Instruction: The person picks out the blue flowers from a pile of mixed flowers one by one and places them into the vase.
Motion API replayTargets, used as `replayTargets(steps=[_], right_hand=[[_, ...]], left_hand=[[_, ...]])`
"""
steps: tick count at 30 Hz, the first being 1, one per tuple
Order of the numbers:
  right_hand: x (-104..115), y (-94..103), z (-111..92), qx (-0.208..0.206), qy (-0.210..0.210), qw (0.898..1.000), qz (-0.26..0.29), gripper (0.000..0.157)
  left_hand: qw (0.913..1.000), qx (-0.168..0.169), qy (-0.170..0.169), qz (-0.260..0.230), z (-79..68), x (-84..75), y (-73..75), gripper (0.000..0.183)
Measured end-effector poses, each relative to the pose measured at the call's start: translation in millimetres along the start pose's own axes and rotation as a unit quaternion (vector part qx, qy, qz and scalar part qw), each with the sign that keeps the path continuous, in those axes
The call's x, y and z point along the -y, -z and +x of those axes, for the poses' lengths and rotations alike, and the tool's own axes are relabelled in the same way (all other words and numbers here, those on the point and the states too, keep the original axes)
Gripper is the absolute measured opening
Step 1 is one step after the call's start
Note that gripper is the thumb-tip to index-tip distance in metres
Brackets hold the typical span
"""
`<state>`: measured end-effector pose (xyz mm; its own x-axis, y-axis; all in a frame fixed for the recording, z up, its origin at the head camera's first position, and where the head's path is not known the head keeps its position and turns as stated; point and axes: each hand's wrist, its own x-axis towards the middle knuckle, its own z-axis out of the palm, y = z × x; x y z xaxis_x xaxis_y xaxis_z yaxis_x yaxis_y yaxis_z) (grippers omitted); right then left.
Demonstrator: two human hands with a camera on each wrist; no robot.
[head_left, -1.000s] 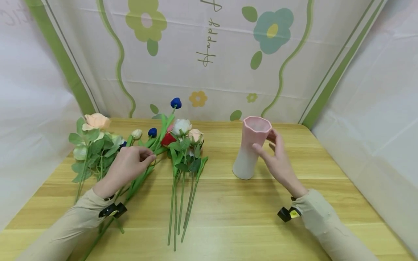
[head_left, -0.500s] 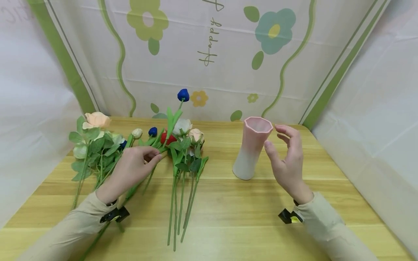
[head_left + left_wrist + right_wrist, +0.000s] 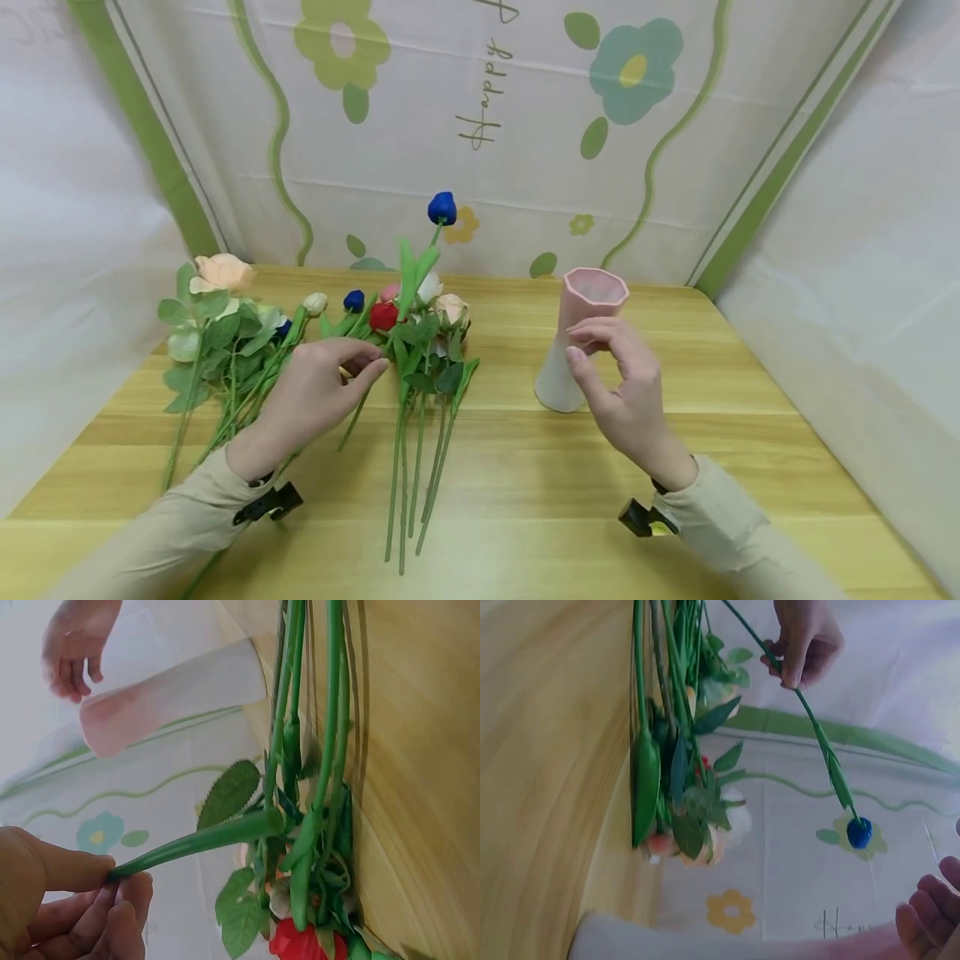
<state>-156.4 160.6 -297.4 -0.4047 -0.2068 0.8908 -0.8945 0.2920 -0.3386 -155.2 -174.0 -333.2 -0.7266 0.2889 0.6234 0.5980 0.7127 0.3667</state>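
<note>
My left hand (image 3: 311,387) pinches the green stem of a blue artificial tulip (image 3: 442,208) between thumb and fingers. The bloom points up and away, above the other flowers, as the right wrist view shows with the whole tulip bloom (image 3: 859,833) and leaves. Its stem (image 3: 195,846) runs out from the fingertips in the left wrist view. A pink-and-white vase (image 3: 557,383) with a wavy rim stands upright on the right. In front of it, my right hand (image 3: 630,400) is raised with loosely bent fingers and holds nothing, overlapping the vase in the head view.
A bunch of flowers with a red bloom (image 3: 383,317) and a peach rose (image 3: 452,309) lies mid-table, stems toward me. Further left lies another pile with a large peach rose (image 3: 222,273) and a white tulip (image 3: 315,303). A printed cloth (image 3: 420,150) rises behind the table (image 3: 525,517).
The blue tulip has risen and moved right with my left hand, off the left pile. My right hand has let go of the vase, drawn away right, then come back in front of it.
</note>
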Motion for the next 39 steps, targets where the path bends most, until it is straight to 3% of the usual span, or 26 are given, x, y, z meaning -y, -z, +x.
replayTargets(steps=[7, 16, 23, 30, 39], right_hand=[[-7, -13.6, -9, 0.048, -0.032, 0.998, 0.031, 0.014], [-17, -24.0, -27, 0.123, -0.133, 0.981, 0.068, 0.019], [-7, -36.0, -24, 0.165, -0.201, 0.96, 0.101, 0.019], [-6, -47.3, -15, 0.204, -0.231, 0.942, 0.134, 0.014], [-15, -54.1, -8, 0.251, -0.29, 0.907, 0.176, 0.015]], left_hand=[[0.9988, -0.02, -0.042, -0.013, -0.8, -12.6, -7.1, 0.006], [0.9959, -0.011, -0.064, -0.063, -3.3, -29.0, -15.8, 0.006], [0.9933, -0.026, -0.086, -0.073, -7.1, -38.8, -24.0, 0.01], [0.9937, -0.017, -0.078, -0.079, -9.1, -41.3, -27.7, 0.009], [0.9932, -0.018, -0.085, -0.078, -6.1, -46.0, -30.6, 0.011]])
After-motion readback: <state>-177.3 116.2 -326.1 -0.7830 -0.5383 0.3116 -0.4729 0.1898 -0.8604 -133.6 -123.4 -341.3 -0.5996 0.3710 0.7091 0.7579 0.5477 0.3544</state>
